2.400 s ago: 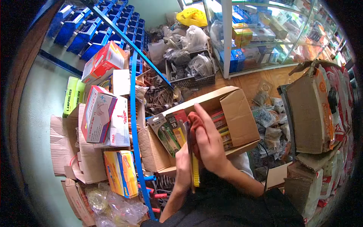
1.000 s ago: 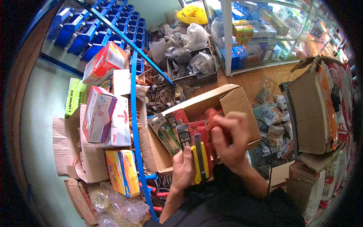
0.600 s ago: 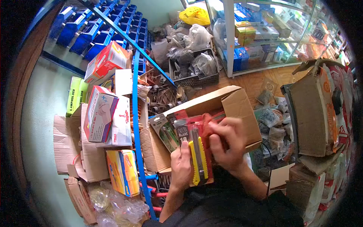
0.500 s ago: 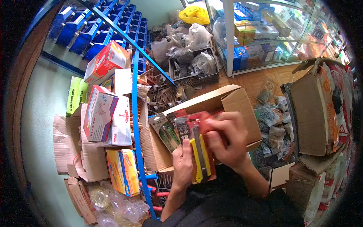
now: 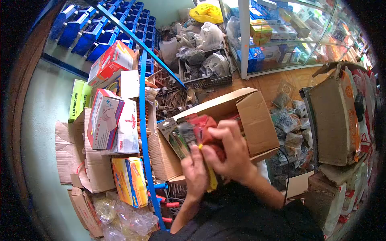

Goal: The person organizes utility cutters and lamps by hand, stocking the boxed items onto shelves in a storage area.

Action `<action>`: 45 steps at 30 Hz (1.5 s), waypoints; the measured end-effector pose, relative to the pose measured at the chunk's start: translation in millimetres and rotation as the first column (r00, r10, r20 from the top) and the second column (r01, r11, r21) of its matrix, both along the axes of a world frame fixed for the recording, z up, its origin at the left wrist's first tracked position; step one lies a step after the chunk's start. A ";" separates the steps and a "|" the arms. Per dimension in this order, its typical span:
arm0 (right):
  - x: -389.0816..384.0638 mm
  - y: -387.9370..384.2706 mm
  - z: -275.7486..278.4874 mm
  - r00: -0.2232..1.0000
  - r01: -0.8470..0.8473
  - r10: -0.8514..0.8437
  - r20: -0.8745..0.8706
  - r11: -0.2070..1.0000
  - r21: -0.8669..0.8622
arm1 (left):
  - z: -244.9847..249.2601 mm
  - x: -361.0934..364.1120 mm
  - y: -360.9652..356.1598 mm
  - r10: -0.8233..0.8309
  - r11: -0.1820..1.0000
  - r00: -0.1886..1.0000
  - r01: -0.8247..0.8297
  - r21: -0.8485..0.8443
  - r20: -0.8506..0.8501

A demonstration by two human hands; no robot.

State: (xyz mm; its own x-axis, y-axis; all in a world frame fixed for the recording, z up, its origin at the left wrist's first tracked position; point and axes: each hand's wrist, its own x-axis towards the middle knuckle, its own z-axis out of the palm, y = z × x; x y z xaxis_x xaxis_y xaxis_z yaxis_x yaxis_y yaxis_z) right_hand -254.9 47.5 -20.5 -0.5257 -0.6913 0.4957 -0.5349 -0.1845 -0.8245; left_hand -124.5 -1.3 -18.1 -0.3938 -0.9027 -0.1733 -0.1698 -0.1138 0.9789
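My left hand [image 5: 195,174] is closed around the lower left side of a packaged utility knife [image 5: 212,180], its thumb on the front. The yellow and black knife is tilted, blurred and mostly covered by my fingers. My right hand [image 5: 233,158] has its fingers curled on the right side of the same pack, near the red upper part of the card [image 5: 204,125]. Beneath both hands stands an open cardboard box [image 5: 257,128]. Another carded tool [image 5: 173,136] leans inside its left end, and red packs lie deeper in the box.
A blue metal frame post [image 5: 144,120] rises left of the box, beside stacked product cartons [image 5: 105,120]. A black crate [image 5: 209,82] of plastic bags stands behind. Bagged small parts [image 5: 287,122] and a torn carton [image 5: 335,120] are at right, below a glass display case [image 5: 281,52].
The packaged utility knife has turned in my hands, so its front is less visible. My right hand has shifted left and down, closer to my left hand.
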 end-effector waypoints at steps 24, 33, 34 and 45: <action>10.5 -3.7 -4.7 0.992 -0.038 0.032 -0.124 0.998 -0.047 | 1.1 -22.7 -6.9 0.112 0.988 0.939 -0.069 0.141 -0.325; 49.1 15.4 -26.4 0.967 -0.079 0.076 0.243 0.997 0.003 | 11.8 -22.2 -46.4 0.423 0.906 0.715 -0.346 0.244 -0.556; 43.7 14.5 -18.2 0.957 -0.068 0.059 0.283 0.997 0.023 | 13.8 -22.8 -43.3 0.424 0.905 0.705 -0.341 0.253 -0.568; 47.5 25.3 -29.9 0.997 -0.061 0.059 0.054 0.997 0.038 | -3.3 -18.6 -45.7 0.414 0.910 0.626 -0.292 0.293 -0.661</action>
